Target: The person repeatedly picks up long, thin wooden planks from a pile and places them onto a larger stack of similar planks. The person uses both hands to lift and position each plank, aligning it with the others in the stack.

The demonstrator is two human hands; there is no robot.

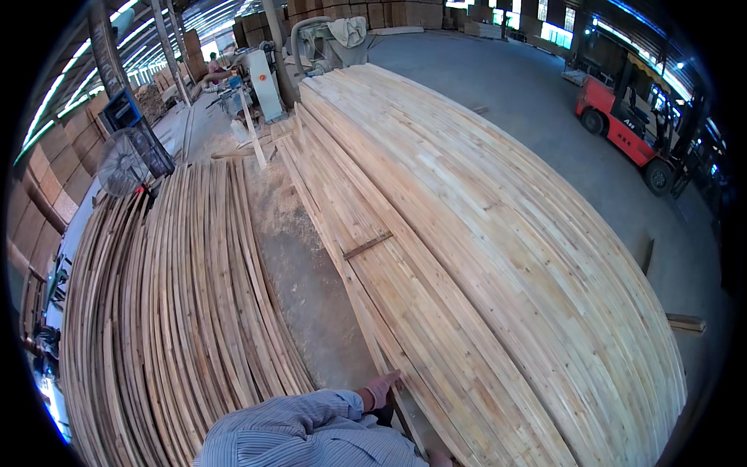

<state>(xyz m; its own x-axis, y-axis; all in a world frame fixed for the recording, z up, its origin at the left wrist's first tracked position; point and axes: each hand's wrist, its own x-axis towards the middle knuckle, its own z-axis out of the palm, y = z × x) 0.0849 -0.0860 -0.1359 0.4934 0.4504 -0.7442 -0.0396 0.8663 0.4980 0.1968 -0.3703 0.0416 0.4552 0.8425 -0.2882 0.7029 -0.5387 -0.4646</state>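
My left hand (380,391), in a pinkish glove, reaches across from a striped sleeve. It is closed at the edge of a long, narrow wooden strip (360,305), which runs away along the left side of a low stack of boards (436,335). Only a small piece of my right hand (440,460) shows at the lower edge, beside the near end of the strip; its fingers are hidden. A short dark stick (367,245) lies crosswise on the low stack. Beside this stack rises a taller, wide one of pale jointed boards (513,233).
Many long, thin strips (187,288) lie side by side at left, beyond a sawdust-strewn floor gap (299,272). A fan (124,163) stands behind them. Farther off are a pale machine cabinet (264,84) and a seated person (214,66). A red forklift (622,132) is parked at right.
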